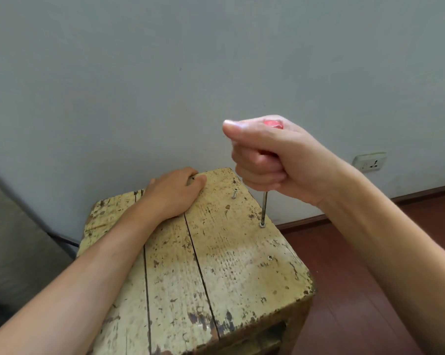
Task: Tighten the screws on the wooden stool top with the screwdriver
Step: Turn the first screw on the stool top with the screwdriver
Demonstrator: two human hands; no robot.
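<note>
A worn wooden stool top (224,275) with flaking pale paint fills the lower middle. My right hand (270,157) is fisted around a screwdriver (264,206) with a red handle, held upright. Its metal tip stands in a screw (262,224) near the stool's right edge. A second screw (234,193) sticks up, tilted, farther back. A third screw (270,257) sits nearly flush closer to me. My left hand (174,192) lies palm down at the stool's far edge, fingers curled over the edge.
A grey wall (165,85) stands right behind the stool, with a white power socket (369,162) low on the right. Reddish wooden floor (344,265) lies to the right. A dark cable (62,239) and a grey surface (16,239) are on the left.
</note>
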